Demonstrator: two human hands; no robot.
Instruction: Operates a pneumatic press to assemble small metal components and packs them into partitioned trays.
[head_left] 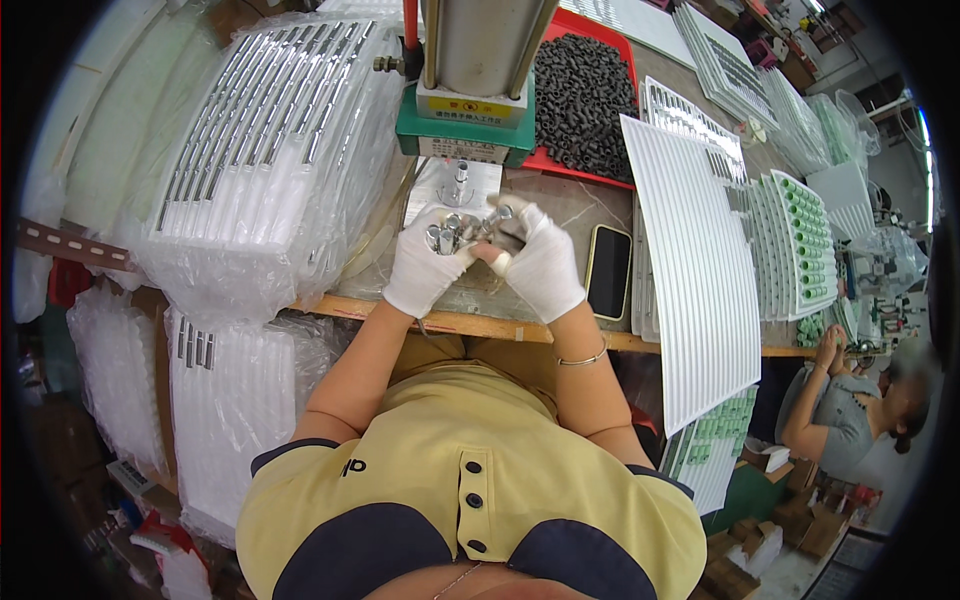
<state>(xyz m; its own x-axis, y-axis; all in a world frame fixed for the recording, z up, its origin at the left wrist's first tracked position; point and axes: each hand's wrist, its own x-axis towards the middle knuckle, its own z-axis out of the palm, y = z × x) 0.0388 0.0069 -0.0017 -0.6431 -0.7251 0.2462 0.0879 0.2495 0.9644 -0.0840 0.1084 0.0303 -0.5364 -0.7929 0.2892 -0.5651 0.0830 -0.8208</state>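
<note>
Just in front of the bench press, my two gloved hands are close together over the bench. My left hand (424, 268) is closed around several short shiny metal tubes (447, 237), their round ends facing up. Beside it, my right hand (543, 262) has its fingers curled round another small silver tube (498, 215); the fingers are partly blurred. The bare fingertips of the right hand come near the left hand's tubes. Beyond both hands, an upright metal piece (461, 175) stands on the press's plate (484, 183), under the green press head (465, 142).
A red tray (632, 80) of black plastic parts sits right of the press. A phone (608, 272) lies by my right hand, beside white corrugated sheets (700, 270). Bagged foam trays of chrome tubes (262, 120) stand left. Another person (850, 410) sits far right.
</note>
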